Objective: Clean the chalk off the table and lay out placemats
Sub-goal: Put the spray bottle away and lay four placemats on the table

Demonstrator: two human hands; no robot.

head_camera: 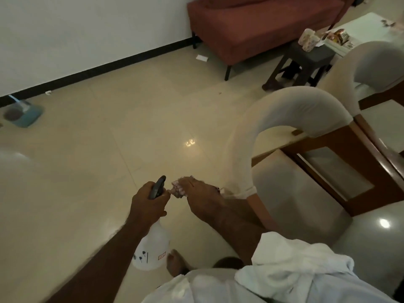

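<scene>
Two cream chairs (pixel 284 119) stand on glossy tile floor (pixel 109 149).

This is a home's living and dining room. A red sofa (pixel 258 29) stands against a white wall with a dark skirting board, and a small dark side table (pixel 306 60) beside it carries a patterned mug (pixel 308 39). Cream-padded wooden dining chairs (pixel 290 119) stand on glossy beige floor tiles (pixel 131 132), and a dustpan (pixel 24 114) lies by the wall.
</scene>
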